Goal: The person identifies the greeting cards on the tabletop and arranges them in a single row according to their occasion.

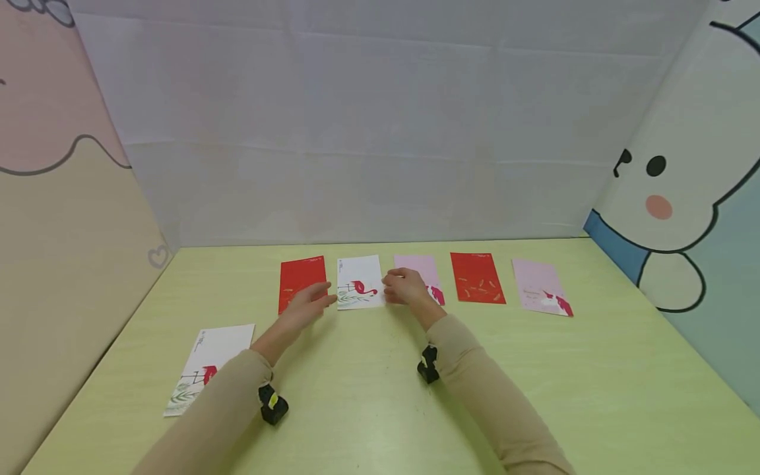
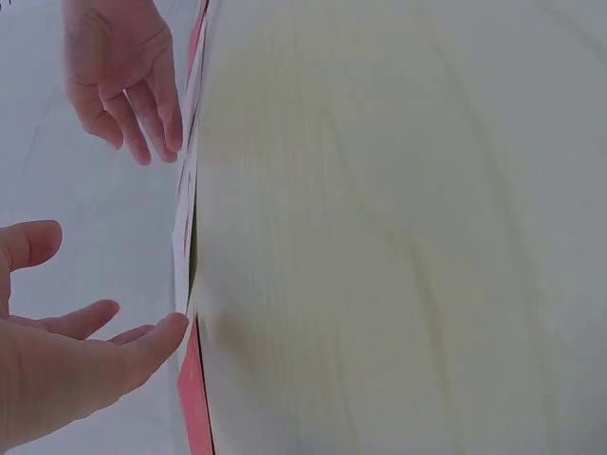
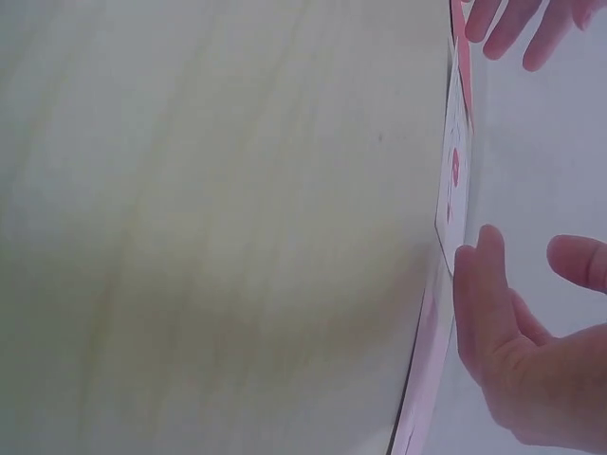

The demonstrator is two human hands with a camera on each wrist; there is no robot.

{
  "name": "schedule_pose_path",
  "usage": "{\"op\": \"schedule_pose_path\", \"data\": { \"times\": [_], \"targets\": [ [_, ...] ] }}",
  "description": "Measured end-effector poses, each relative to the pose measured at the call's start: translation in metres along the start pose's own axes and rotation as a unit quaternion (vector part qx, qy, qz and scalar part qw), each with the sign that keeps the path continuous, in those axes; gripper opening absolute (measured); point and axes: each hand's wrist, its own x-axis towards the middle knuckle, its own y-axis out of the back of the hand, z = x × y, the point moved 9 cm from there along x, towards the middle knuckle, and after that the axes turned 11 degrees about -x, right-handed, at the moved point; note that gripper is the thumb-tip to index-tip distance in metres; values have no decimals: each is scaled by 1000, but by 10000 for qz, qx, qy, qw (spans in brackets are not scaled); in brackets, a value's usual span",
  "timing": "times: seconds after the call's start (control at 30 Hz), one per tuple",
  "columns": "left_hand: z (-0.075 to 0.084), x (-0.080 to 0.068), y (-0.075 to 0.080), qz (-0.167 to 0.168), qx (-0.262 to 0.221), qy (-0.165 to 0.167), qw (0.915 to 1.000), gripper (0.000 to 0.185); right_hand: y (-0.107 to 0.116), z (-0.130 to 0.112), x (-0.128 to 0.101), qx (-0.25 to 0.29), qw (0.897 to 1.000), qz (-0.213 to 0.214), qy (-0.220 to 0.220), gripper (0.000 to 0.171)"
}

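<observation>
A white card with a red flamingo [image 1: 359,282] lies in a row of cards at the far side of the green table [image 1: 380,396]. My left hand [image 1: 310,300] is at its left edge, over the lower corner of a red card [image 1: 301,276]. In the left wrist view its straight fingertips [image 2: 169,332] touch the card's edge [image 2: 186,223]. My right hand [image 1: 401,285] is at the card's right edge, resting over a pink card [image 1: 425,269]. Its fingers [image 3: 479,284] are relaxed beside the white card [image 3: 455,166]. Neither hand grips anything.
Further right in the row lie a second red card [image 1: 477,278] and a pink flamingo card [image 1: 541,287]. Another white flamingo card [image 1: 208,366] lies alone at the front left. Panel walls close in the table on the left, back and right.
</observation>
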Motion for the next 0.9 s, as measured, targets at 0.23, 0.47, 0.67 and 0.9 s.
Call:
{"op": "schedule_pose_path", "data": {
  "times": [0.23, 0.47, 0.67, 0.9],
  "targets": [
    [1, 11, -7, 244, -278, 289, 9989, 53, 1, 1, 3, -137, 9998, 49, -147, 35],
    [5, 15, -15, 207, -1019, 318, 9941, 51, 0, 4, 5, -307, 9991, 23, -301, 37],
    [3, 18, -15, 344, -1262, 404, 9906, 50, -1, 6, 7, -205, 9989, -13, -412, 34],
    [-4, 23, -9, 683, -1801, 321, 9807, 52, 0, 7, 6, -132, 9989, -59, -437, 33]
  ]
}}
